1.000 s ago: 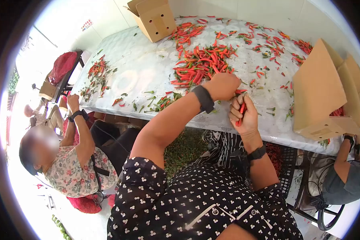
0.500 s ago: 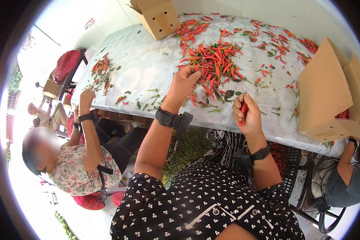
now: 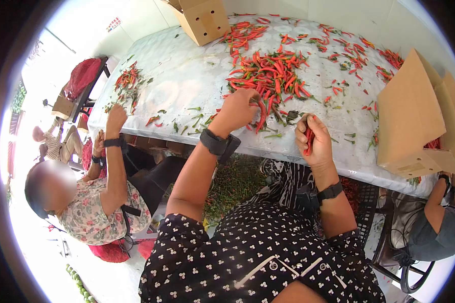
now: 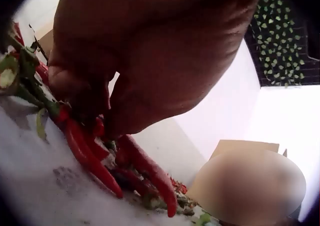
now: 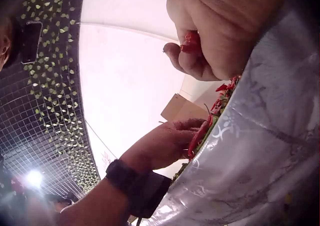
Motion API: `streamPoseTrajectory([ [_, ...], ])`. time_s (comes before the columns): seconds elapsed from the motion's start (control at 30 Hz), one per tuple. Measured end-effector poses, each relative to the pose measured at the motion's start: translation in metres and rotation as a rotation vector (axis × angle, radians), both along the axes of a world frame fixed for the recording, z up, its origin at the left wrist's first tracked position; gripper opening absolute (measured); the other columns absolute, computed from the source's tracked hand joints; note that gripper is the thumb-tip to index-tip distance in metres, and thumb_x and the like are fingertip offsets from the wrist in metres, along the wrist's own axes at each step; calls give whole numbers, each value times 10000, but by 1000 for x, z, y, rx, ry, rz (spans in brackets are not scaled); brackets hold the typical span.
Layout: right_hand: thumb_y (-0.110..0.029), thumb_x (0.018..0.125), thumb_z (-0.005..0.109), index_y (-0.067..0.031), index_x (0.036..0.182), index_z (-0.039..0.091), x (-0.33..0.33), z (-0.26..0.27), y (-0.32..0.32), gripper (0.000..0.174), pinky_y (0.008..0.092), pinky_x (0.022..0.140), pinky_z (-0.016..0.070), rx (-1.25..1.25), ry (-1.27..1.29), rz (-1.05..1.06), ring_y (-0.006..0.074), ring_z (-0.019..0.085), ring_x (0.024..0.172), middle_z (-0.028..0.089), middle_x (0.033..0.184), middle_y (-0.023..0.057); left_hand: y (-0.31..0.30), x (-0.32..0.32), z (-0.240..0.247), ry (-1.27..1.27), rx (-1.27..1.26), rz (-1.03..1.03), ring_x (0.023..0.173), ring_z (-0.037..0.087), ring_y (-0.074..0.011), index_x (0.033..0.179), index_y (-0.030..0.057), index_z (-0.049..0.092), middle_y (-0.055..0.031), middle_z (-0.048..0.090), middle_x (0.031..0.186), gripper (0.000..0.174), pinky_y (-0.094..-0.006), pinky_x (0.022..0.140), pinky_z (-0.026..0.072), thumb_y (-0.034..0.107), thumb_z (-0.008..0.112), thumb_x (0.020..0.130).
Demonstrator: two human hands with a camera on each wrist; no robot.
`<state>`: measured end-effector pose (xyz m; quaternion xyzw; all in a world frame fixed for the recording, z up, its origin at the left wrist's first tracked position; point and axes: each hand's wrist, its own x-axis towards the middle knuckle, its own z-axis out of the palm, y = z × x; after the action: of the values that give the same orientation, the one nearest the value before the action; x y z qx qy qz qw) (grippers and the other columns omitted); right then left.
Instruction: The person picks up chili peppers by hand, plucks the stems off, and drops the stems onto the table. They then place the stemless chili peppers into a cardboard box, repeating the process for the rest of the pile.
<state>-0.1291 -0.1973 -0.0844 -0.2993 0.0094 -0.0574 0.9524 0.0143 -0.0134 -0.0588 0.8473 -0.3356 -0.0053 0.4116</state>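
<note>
My left hand [image 3: 237,111] reaches to the near edge of a heap of red chili peppers [image 3: 268,73] on the table. Its thumb and fingertips pinch a red chili pepper [image 3: 261,117], which hangs below the fingers in the left wrist view [image 4: 150,168]. Another red chili [image 4: 90,158] lies beside it. Near the table's front edge, my right hand [image 3: 316,141] is curled round red chili peppers [image 3: 309,140], palm turned up. Red ends of the held chilies [image 5: 191,43] show between thumb and fingers in the right wrist view.
Cardboard boxes stand at the back [image 3: 205,22] and right [image 3: 409,116] of the sheet-covered table [image 3: 172,65]. Green stems [image 3: 197,118] and smaller chili piles [image 3: 128,78] lie scattered about. A person in a floral shirt [image 3: 93,214] sits at left, another person [image 3: 437,227] at right.
My left hand has moved left from beside my right hand to the heap's near edge, where it now pinches a chili. The right hand keeps its chilies with little movement.
</note>
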Motion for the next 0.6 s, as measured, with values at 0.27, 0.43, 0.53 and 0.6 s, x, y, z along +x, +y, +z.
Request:
streamPoseTrajectory([
  [0.27,-152,907,495,-60,922,529,0,0,2,100,201,377,300,-30,11,-16,95,450,507,518,702,35,-3,-2,13,-34,196,6,700,598,-313,845,-2,635,-164,623,773,201,-403,649,463,170,591,750],
  [0.43,-117,893,516,-54,962,537,1,2,5,96,194,376,291,-75,52,-42,88,435,491,515,705,35,-3,-19,12,181,-7,-4,584,571,-204,793,-16,631,-114,573,611,222,-337,569,444,204,614,772],
  [0.53,-109,897,509,-38,1006,524,2,6,9,130,186,382,299,-175,99,-80,65,401,473,487,698,29,-5,-32,12,266,-53,-90,583,515,-116,805,-29,621,-63,556,617,217,-289,551,420,187,610,793],
  [0.6,-114,886,534,-32,1006,522,4,6,10,145,188,384,278,-260,72,-45,53,376,446,474,660,16,-8,-44,16,236,-8,-123,598,442,-65,808,-33,609,-19,524,625,192,-267,536,383,159,605,804],
])
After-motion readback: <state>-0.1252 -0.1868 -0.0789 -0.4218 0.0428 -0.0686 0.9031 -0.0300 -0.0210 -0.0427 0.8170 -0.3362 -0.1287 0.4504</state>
